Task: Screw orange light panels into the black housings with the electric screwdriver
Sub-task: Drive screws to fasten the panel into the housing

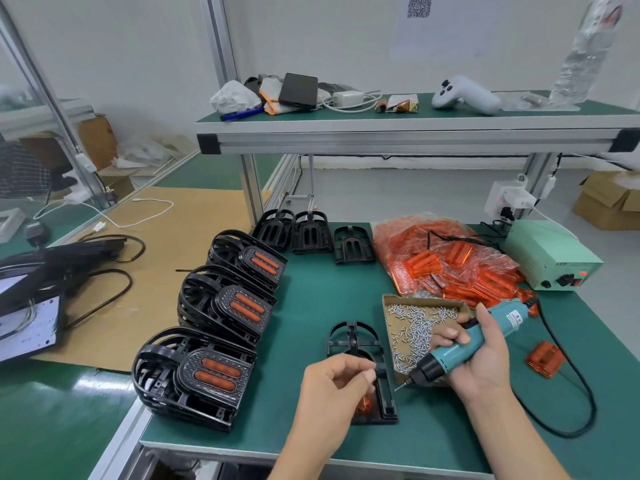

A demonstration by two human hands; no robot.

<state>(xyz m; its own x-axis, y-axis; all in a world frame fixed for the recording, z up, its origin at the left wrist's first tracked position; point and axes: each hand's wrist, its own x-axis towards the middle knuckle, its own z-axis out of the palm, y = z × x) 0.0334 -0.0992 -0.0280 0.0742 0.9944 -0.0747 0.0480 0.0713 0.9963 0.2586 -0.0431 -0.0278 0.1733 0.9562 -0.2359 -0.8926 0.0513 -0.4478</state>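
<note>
The electric screwdriver [460, 348] was gripped by the right hand [481, 358]; the left hand [332, 386], fingers curled, pinch contents untellable. At its 3 o'clock, the bit could slip off the black housing [360, 344], scarring the orange light panel [365, 403].

left hand [332, 386]: bare; right hand [481, 355]: bare; forearms: unsleeved

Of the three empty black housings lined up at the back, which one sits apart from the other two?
The rightmost empty housing, nearest the bag of orange panels. A strip of green mat separates it from the other two, which stand side by side almost touching.
</note>
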